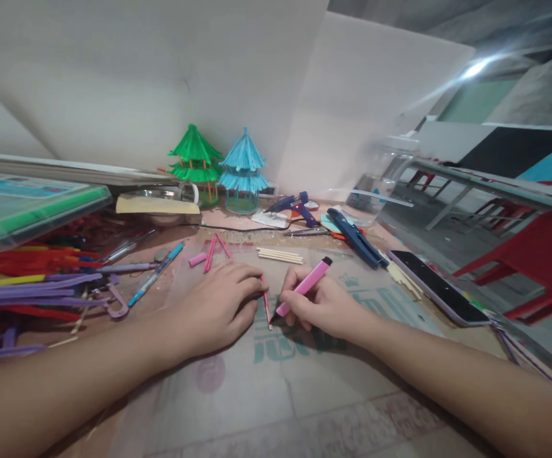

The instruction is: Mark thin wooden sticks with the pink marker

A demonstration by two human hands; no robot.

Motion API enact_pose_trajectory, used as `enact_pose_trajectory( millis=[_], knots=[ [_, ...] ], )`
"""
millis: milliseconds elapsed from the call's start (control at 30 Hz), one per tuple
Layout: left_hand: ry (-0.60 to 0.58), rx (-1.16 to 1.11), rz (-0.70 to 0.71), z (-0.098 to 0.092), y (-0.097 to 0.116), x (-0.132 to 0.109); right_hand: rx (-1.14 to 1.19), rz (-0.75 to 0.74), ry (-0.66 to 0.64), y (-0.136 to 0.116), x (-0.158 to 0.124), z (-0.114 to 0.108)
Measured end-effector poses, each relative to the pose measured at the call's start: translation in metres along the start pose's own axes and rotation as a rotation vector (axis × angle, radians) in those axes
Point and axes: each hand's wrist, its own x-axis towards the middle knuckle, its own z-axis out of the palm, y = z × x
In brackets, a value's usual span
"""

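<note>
In the head view, my right hand (pixel 321 302) grips a pink marker (pixel 307 286) with a black end, its dark tip low against a thin wooden stick (pixel 266 302). Most of that stick is coloured pink; its near end looks pale. From the other side my left hand (pixel 230 302) holds the stick down on the sheet, fingertips at its upper part, fingers bent and close together. Beyond the left hand lie pink-coloured sticks (pixel 211 254) and a pink marker cap (pixel 198 259). Several uncoloured sticks (pixel 279 256) lie side by side farther back.
A translucent printed sheet (pixel 237 407) covers the tabletop. Green (pixel 193 156) and blue (pixel 243 165) pagoda-like models stand at the back, near a glue gun (pixel 297 207). Blue cutter (pixel 356 238) and phone (pixel 435 286) lie right; pipe cleaners (pixel 41 296) and a plastic case (pixel 37 207) left.
</note>
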Motion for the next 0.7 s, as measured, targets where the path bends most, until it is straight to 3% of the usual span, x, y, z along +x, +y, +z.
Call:
enact_pose_trajectory(
  millis=[133, 400, 567, 700],
  knots=[
    [0.01, 0.008, 0.008, 0.0006, 0.0001, -0.0001, -0.008, -0.004, 0.048, 0.0009, 0.0015, 0.0004],
    [-0.014, 0.01, -0.002, 0.0002, -0.0001, 0.0002, 0.029, 0.003, -0.055, 0.0012, -0.0002, -0.0012],
    [0.009, 0.012, 0.004, 0.0012, -0.0005, -0.0007, 0.006, 0.001, 0.04, 0.0005, 0.0015, -0.0002],
    [-0.002, -0.001, -0.001, 0.0004, -0.0002, -0.0009, 0.024, 0.029, -0.028, -0.0002, 0.001, -0.0005]
  ],
)
